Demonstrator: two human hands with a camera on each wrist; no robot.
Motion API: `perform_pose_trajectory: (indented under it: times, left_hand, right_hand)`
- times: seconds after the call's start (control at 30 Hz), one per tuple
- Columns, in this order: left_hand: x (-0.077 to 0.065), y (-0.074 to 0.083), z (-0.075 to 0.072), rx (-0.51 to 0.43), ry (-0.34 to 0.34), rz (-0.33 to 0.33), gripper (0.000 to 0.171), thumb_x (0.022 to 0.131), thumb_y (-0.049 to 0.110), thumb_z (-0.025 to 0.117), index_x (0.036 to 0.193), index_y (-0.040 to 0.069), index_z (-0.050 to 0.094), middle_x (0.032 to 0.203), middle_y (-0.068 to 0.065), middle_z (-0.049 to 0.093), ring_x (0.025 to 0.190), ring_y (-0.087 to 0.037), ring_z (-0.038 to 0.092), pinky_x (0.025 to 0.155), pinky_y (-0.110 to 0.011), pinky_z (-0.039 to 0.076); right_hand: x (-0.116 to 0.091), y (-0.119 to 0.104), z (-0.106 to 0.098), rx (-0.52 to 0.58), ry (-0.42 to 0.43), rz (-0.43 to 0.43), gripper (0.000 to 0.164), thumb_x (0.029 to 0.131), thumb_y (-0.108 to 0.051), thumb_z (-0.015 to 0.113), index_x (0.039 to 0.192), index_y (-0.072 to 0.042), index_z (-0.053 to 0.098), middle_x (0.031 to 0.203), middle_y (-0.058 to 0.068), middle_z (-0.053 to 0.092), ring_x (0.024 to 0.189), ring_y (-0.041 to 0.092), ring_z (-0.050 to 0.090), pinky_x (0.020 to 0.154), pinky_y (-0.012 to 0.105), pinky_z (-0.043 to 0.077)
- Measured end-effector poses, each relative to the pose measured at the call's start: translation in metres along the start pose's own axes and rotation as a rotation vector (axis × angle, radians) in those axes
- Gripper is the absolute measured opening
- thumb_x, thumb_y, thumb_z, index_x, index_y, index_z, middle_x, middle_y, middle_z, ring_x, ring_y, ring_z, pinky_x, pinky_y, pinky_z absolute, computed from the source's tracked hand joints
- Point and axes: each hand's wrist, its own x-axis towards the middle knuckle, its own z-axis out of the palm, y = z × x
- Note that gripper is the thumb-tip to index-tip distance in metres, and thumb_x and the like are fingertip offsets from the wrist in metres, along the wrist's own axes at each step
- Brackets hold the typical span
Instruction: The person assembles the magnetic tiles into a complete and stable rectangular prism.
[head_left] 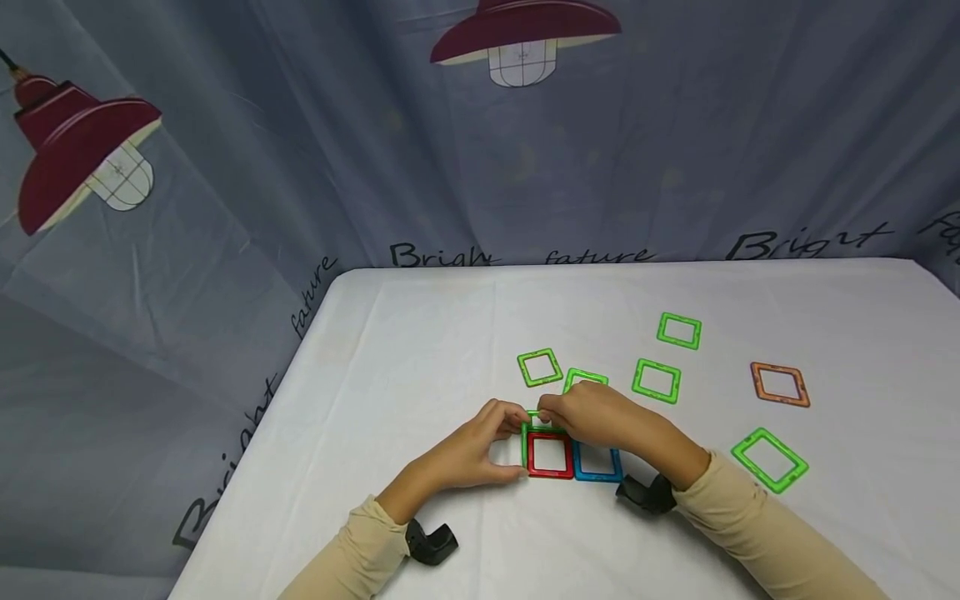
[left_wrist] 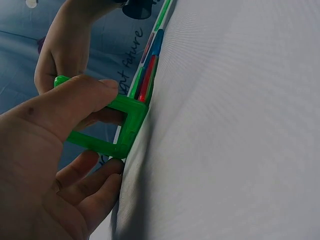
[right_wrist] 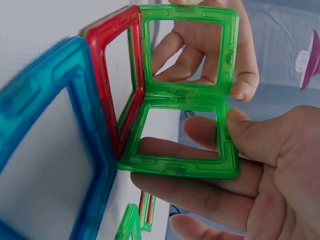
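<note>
A red square magnetic tile [head_left: 551, 474] lies flat on the white table, with a blue one [head_left: 597, 477] against its right side. Two translucent green tiles stand upright along the red tile's left and far edges, meeting at a corner. My left hand [head_left: 480, 450] grips the left green tile [left_wrist: 134, 120] between thumb and fingers, spanning its side edges. With thumb and fingers, my right hand [head_left: 592, 412] pinches the far green tile [right_wrist: 180, 167] by its edge. In the head view that hand partly covers the far tile and the blue one.
Loose green tiles lie beyond my hands, one [head_left: 540, 382] at the left and another [head_left: 588, 372] partly behind my right hand. Farther right are more green tiles [head_left: 678, 317] and an orange one [head_left: 776, 367]. A patterned grey curtain [head_left: 637, 167] hangs behind the table.
</note>
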Motion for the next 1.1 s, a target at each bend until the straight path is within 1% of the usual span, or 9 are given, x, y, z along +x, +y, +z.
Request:
perform_pose_trajectory:
  times: [0.2,0.33,0.5,0.6,0.67,0.77,0.87,1.1]
  left_hand:
    - [-0.0002,-0.0002,0.0005,-0.006,-0.004,-0.006,0.059,0.077,0.017,0.073,0.123,0.013,0.036,0.119,0.000,0.041,0.115,-0.008,0.048,0.098,-0.019,0.041]
    - [-0.0006,-0.0004,0.0009,-0.006,-0.004,-0.014,0.059,0.078,0.020,0.072,0.123,0.016,0.035,0.120,0.001,0.038,0.114,-0.010,0.051,0.098,-0.020,0.041]
    - [-0.0011,0.0002,0.0002,-0.010,-0.010,-0.003,0.057,0.079,0.021,0.071,0.122,0.020,0.033,0.136,0.001,0.030,0.114,-0.014,0.053,0.098,-0.023,0.042]
    - [-0.0011,0.0010,-0.0009,-0.004,-0.015,-0.005,0.058,0.080,0.022,0.071,0.123,0.021,0.032,0.143,0.001,0.027,0.113,-0.013,0.054,0.098,-0.024,0.043]
    - [-0.0015,0.0010,-0.0012,0.005,-0.016,-0.017,0.058,0.080,0.023,0.070,0.123,0.022,0.032,0.143,0.003,0.031,0.113,-0.012,0.054,0.098,-0.024,0.042]
    - [-0.0014,0.0011,-0.0012,0.015,-0.020,-0.034,0.059,0.080,0.024,0.070,0.124,0.022,0.033,0.135,0.004,0.041,0.113,-0.010,0.054,0.098,-0.023,0.042]
    - [-0.0009,0.0011,-0.0010,0.025,-0.021,-0.042,0.059,0.080,0.025,0.070,0.125,0.021,0.033,0.127,0.003,0.049,0.113,-0.010,0.054,0.098,-0.021,0.041]
    - [-0.0007,0.0017,-0.0017,0.025,-0.030,-0.041,0.059,0.079,0.023,0.071,0.125,0.019,0.033,0.127,0.002,0.049,0.114,-0.010,0.053,0.098,-0.021,0.041]
  right_hand:
    - [-0.0010,-0.0002,-0.0003,0.010,-0.005,0.008,0.013,0.091,-0.019,0.055,0.079,-0.014,0.057,0.051,-0.010,0.034,0.046,0.003,0.034,0.046,0.016,0.026]
    - [-0.0014,-0.0002,-0.0006,0.016,-0.009,0.011,0.013,0.091,-0.019,0.055,0.079,-0.014,0.057,0.051,-0.010,0.035,0.046,0.003,0.033,0.046,0.016,0.026]
    - [-0.0012,-0.0001,-0.0012,0.019,-0.012,0.001,0.012,0.091,-0.018,0.055,0.080,-0.014,0.057,0.052,-0.011,0.038,0.047,0.003,0.035,0.047,0.016,0.027]
    - [-0.0011,0.0001,-0.0019,0.015,-0.015,0.002,0.011,0.091,-0.018,0.055,0.081,-0.014,0.058,0.053,-0.011,0.042,0.048,0.002,0.036,0.047,0.016,0.029]
    - [-0.0008,0.0001,-0.0017,0.013,-0.018,0.008,0.011,0.091,-0.018,0.055,0.081,-0.015,0.058,0.054,-0.011,0.043,0.049,0.002,0.037,0.047,0.016,0.029]
    - [-0.0008,0.0000,-0.0017,0.014,-0.020,0.015,0.010,0.091,-0.017,0.055,0.081,-0.015,0.059,0.055,-0.011,0.044,0.050,0.002,0.037,0.048,0.016,0.030]
    - [-0.0011,-0.0001,-0.0019,0.016,-0.020,0.017,0.011,0.091,-0.018,0.055,0.081,-0.015,0.059,0.054,-0.011,0.043,0.050,0.003,0.037,0.048,0.016,0.029]
    - [-0.0013,0.0008,-0.0031,0.025,-0.030,0.012,0.010,0.091,-0.018,0.054,0.083,-0.015,0.059,0.055,-0.011,0.043,0.049,0.002,0.037,0.048,0.016,0.030]
